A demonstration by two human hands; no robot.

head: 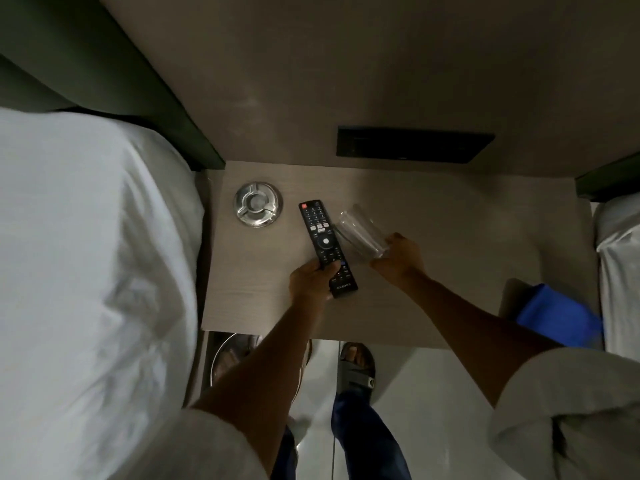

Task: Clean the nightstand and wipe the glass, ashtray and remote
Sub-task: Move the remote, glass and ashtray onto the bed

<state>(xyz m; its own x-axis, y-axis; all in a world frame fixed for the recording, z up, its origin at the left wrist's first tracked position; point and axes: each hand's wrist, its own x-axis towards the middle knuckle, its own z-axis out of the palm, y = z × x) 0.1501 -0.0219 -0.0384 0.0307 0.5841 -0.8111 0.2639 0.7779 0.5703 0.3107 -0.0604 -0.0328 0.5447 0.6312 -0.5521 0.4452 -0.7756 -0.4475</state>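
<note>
On the pale wooden nightstand (450, 209) lies a black remote (320, 233), buttons up, pointing away from me. My left hand (311, 280) grips its near end. A clear drinking glass (360, 233) is tilted on its side just right of the remote, and my right hand (398, 259) holds it by its base. A round metal ashtray (258, 204) sits at the back left of the top, apart from both hands. A blue cloth (554, 315) lies at the nightstand's front right corner.
A bed with white sheets (86, 254) borders the nightstand on the left, and another white bed edge (620, 271) on the right. A dark switch panel (412, 145) is set in the wall behind. My sandalled foot (356, 367) stands on the floor below.
</note>
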